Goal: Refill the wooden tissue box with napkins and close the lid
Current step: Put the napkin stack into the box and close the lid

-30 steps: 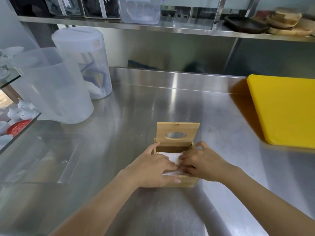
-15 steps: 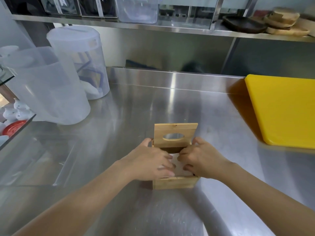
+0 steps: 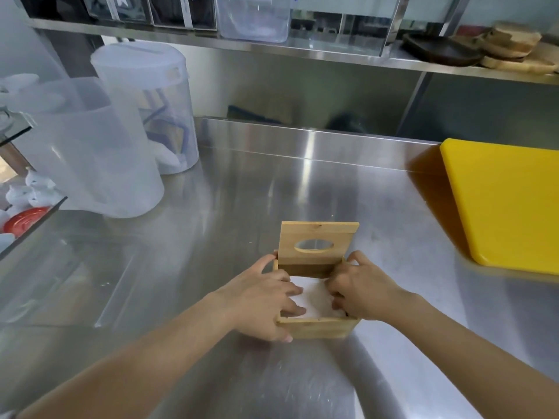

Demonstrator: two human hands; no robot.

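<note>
1. Wooden tissue box point(image 3: 317, 327) sits mid-bench point(image 3: 211, 237), lid point(image 3: 317, 237) upright at its far edge.
2. Left hand point(image 3: 260, 300) and right hand point(image 3: 360, 293), grips spread flat, press napkins point(image 3: 314, 297) inside the box.
3. Yellow board point(image 3: 508, 204) lies well right of the box.

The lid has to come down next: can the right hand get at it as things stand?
Probably yes. The lid stands upright at the box's far edge, nothing around it, and the right hand is just beside it, pressing the napkins with the left hand.
</note>
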